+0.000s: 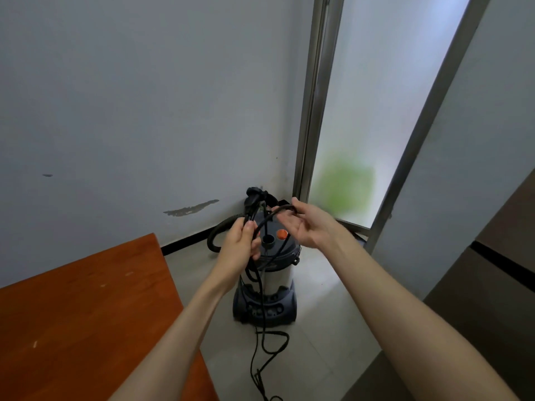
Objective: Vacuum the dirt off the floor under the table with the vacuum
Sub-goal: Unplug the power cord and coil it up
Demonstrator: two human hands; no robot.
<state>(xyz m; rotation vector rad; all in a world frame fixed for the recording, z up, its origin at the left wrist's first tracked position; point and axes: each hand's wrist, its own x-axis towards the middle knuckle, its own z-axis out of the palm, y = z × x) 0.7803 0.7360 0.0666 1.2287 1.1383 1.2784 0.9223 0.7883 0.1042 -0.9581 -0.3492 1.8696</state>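
A canister vacuum (pixel 275 280) with a steel drum, dark blue base and orange button stands in the room corner on the tiled floor. Its black hose (pixel 215 234) loops out to the left behind it. My left hand (pixel 241 246) grips a bundle of the black power cord (pixel 259 290) above the vacuum's lid, and the plug (pixel 254 195) sticks up beyond it. My right hand (pixel 307 224) is held palm inward with relaxed fingers, and a loop of the cord runs over its fingertips. More cord trails down the drum onto the floor.
A reddish-brown wooden table (pixel 86 314) fills the lower left, its edge close to the vacuum. A white wall stands behind, with a frosted glass door and metal frame (pixel 315 111) at right. A dark cabinet (pixel 492 285) is at the far right.
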